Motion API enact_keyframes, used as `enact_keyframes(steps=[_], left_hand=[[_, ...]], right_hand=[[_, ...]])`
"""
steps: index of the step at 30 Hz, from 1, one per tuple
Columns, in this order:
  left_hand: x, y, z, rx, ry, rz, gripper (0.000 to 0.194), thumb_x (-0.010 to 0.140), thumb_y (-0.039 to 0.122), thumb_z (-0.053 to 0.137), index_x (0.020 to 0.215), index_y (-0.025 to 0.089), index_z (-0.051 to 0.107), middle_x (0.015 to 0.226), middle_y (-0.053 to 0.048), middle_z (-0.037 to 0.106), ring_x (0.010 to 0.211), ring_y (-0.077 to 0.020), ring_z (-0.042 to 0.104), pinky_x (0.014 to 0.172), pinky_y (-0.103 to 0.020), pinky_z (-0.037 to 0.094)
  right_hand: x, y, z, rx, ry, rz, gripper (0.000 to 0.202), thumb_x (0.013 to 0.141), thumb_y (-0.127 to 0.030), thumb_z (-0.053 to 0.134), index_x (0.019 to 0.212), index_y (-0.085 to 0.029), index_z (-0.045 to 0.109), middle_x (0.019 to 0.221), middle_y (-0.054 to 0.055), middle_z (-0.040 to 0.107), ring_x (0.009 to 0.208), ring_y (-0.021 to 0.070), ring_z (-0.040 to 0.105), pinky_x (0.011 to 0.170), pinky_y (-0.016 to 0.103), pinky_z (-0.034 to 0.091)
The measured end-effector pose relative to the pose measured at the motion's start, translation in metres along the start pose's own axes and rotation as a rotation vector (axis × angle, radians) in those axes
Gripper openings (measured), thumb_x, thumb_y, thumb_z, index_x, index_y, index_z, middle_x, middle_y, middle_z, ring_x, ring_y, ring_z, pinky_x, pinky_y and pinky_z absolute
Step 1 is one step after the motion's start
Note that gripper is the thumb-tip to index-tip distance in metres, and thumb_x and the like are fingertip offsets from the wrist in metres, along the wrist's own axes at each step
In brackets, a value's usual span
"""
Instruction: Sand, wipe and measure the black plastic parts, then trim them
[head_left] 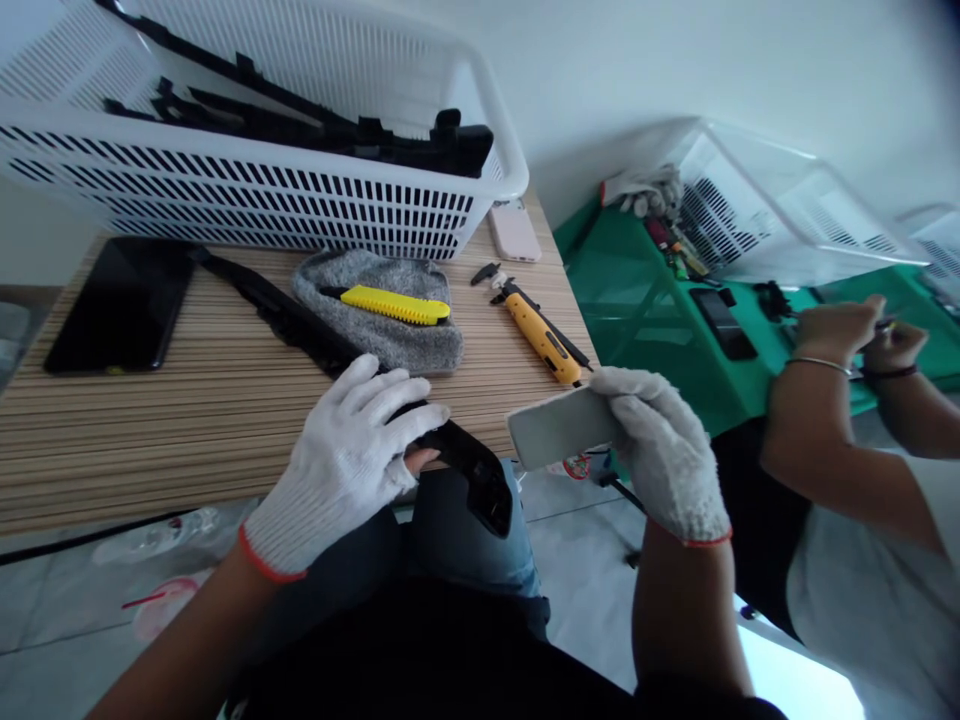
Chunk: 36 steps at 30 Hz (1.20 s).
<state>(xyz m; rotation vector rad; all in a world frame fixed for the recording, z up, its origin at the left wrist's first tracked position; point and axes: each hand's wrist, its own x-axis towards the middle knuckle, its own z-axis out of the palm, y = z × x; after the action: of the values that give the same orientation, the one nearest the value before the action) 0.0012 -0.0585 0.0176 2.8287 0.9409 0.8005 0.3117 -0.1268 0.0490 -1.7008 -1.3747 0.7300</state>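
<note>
My left hand, in a white knitted glove with a red cuff, is closed around a long black plastic part. A bare thumb tip shows beneath it. The part slants from the tabletop to over my lap, its wider end toward me. My right hand, gloved likewise, grips a flat, pale grey rectangular block by one end, apart from the black part. Behind the left hand, a yellow utility knife lies on a folded grey cloth. An orange-handled tool rests near the table's right edge.
A white plastic basket with several black parts stands at the back. A black tablet and a pink phone lie on the wooden table. To the right, a co-worker's hands are over a green table.
</note>
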Motion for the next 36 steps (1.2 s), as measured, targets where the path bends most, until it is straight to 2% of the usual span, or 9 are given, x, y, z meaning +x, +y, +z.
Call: enact_keyframes(steps=[6, 11, 16, 20, 23, 27, 30, 34, 36], left_hand=[[0.000, 0.000, -0.001, 0.003, -0.025, -0.004, 0.028, 0.100, 0.032, 0.064, 0.121, 0.018, 0.075, 0.128, -0.014, 0.075, 0.122, -0.0337, 0.068, 0.116, -0.063, 0.046], [-0.003, -0.002, 0.002, 0.027, -0.087, -0.004, 0.055, 0.089, 0.057, 0.075, 0.126, 0.016, 0.073, 0.132, -0.018, 0.073, 0.126, -0.0392, 0.066, 0.118, -0.067, 0.042], [-0.004, -0.001, 0.003, 0.065, -0.056, 0.016, 0.067, 0.086, 0.054, 0.079, 0.133, 0.009, 0.064, 0.131, -0.019, 0.074, 0.124, -0.0373, 0.068, 0.121, -0.062, 0.043], [-0.003, 0.002, 0.002, 0.042, -0.006, -0.003, 0.065, 0.088, 0.045, 0.078, 0.134, 0.003, 0.060, 0.130, -0.022, 0.074, 0.121, -0.0364, 0.070, 0.122, -0.059, 0.045], [-0.004, 0.003, 0.003, 0.051, -0.021, 0.000, 0.060, 0.091, 0.039, 0.074, 0.136, 0.003, 0.059, 0.133, -0.023, 0.073, 0.124, -0.0369, 0.070, 0.122, -0.058, 0.044], [-0.007, 0.003, 0.005, 0.081, -0.040, 0.003, 0.055, 0.094, 0.034, 0.066, 0.139, 0.004, 0.057, 0.135, -0.024, 0.071, 0.127, -0.0371, 0.068, 0.122, -0.058, 0.045], [-0.010, 0.003, 0.006, 0.082, -0.064, -0.002, 0.047, 0.093, 0.022, 0.063, 0.135, 0.003, 0.060, 0.136, -0.024, 0.071, 0.130, -0.0374, 0.067, 0.121, -0.059, 0.045], [-0.013, 0.005, 0.006, 0.087, -0.072, 0.004, 0.042, 0.092, 0.022, 0.067, 0.130, 0.004, 0.065, 0.137, -0.023, 0.070, 0.131, -0.0392, 0.065, 0.119, -0.063, 0.046], [-0.013, 0.005, 0.006, 0.075, -0.074, -0.004, 0.043, 0.090, 0.017, 0.066, 0.131, 0.004, 0.064, 0.138, -0.023, 0.070, 0.132, -0.0387, 0.065, 0.120, -0.062, 0.045]], right_hand=[[-0.001, -0.014, 0.015, 0.284, -0.319, 0.194, 0.070, 0.072, -0.040, 0.085, 0.137, -0.027, 0.063, 0.116, 0.007, 0.073, 0.084, 0.0224, 0.070, 0.069, 0.036, 0.059], [0.013, -0.017, 0.024, 0.089, -0.113, 0.117, 0.022, 0.078, -0.041, 0.071, 0.089, -0.022, 0.071, 0.082, 0.002, 0.067, 0.076, 0.0189, 0.061, 0.068, 0.033, 0.054], [0.023, -0.024, 0.035, 0.089, -0.512, 0.376, 0.031, 0.078, -0.048, 0.070, 0.084, -0.018, 0.069, 0.066, 0.000, 0.059, 0.054, 0.0127, 0.053, 0.047, 0.025, 0.041], [0.027, -0.026, 0.050, 0.135, -0.298, 0.421, 0.048, 0.083, -0.045, 0.067, 0.120, -0.015, 0.072, 0.067, -0.002, 0.060, 0.046, 0.0093, 0.045, 0.040, 0.023, 0.034], [0.029, -0.024, 0.059, 0.157, -0.413, 0.412, 0.051, 0.081, -0.042, 0.072, 0.124, -0.015, 0.074, 0.074, 0.001, 0.065, 0.047, 0.0090, 0.047, 0.041, 0.023, 0.036], [0.031, -0.021, 0.065, 0.164, -0.316, 0.304, 0.047, 0.086, -0.043, 0.069, 0.125, -0.018, 0.076, 0.086, 0.003, 0.071, 0.060, 0.0120, 0.058, 0.051, 0.024, 0.048], [0.031, -0.022, 0.068, 0.171, -0.479, 0.236, 0.044, 0.082, -0.036, 0.075, 0.123, -0.020, 0.077, 0.098, 0.005, 0.075, 0.079, 0.0168, 0.068, 0.067, 0.028, 0.057], [0.029, -0.023, 0.072, 0.180, -0.337, 0.218, 0.038, 0.087, -0.039, 0.071, 0.119, -0.019, 0.076, 0.108, 0.007, 0.077, 0.096, 0.0207, 0.071, 0.081, 0.034, 0.060], [0.028, -0.023, 0.074, 0.176, -0.412, 0.202, 0.037, 0.087, -0.038, 0.071, 0.119, -0.019, 0.076, 0.107, 0.006, 0.077, 0.096, 0.0207, 0.072, 0.085, 0.035, 0.060]])
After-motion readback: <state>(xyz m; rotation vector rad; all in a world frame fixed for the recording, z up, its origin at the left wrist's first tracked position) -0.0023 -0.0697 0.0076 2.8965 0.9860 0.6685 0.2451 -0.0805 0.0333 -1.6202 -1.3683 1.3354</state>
